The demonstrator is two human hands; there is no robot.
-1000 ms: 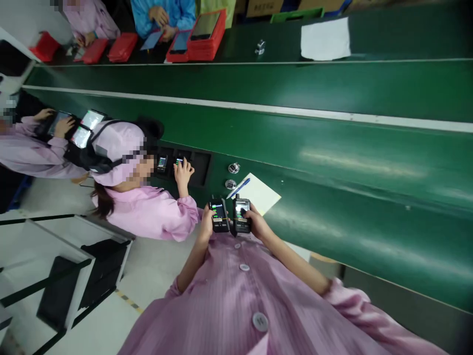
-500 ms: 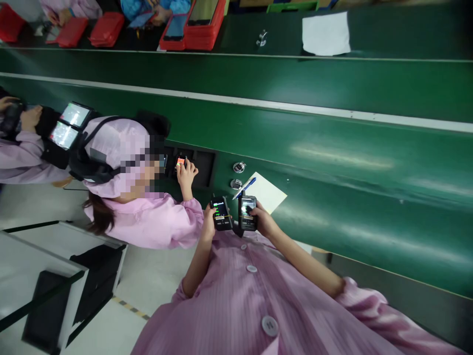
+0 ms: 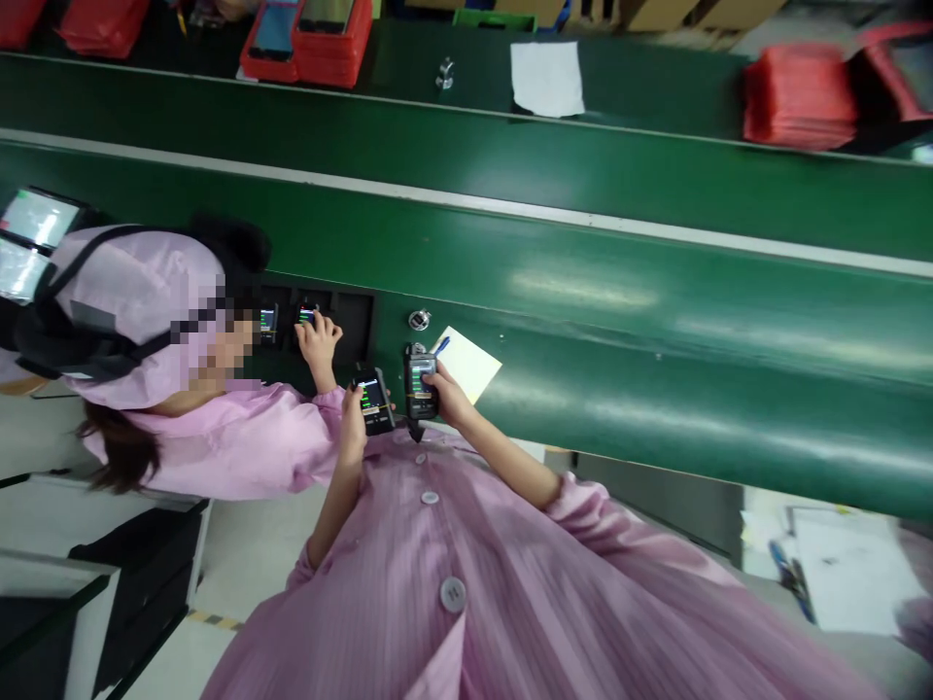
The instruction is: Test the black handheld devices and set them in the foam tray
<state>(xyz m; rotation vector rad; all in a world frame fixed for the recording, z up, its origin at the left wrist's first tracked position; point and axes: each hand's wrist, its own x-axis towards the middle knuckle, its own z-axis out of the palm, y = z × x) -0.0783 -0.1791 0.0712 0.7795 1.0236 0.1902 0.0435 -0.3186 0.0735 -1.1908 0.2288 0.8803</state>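
Observation:
My left hand (image 3: pixel 354 420) is wrapped round a black handheld radio (image 3: pixel 376 403), whose lit screen shows green lines of text above a few keys. In my right hand (image 3: pixel 450 397) is a similar black radio (image 3: pixel 421 387) with a stubby top, held slightly higher, its thumb over the lit screen. Both radios are close together in front of my pink smock, at the bench edge. Just beyond the right radio are a round metal piece (image 3: pixel 419 319) and a second one it partly hides. A blue pen (image 3: pixel 441 344) rests on a pale paper sheet (image 3: pixel 470 364).
At left, a co-worker in pink reaches a hand (image 3: pixel 319 342) to a device in a black tray (image 3: pixel 357 329). The green bench (image 3: pixel 619 340) runs across. Red trays (image 3: pixel 331 49), a metal piece (image 3: pixel 444 74) and a white cloth (image 3: pixel 546 80) lie on the far bench.
My view has swung to the right, bringing red stacks and papers into sight. The right radio has risen a little and now partly covers a metal piece; its screen content has changed.

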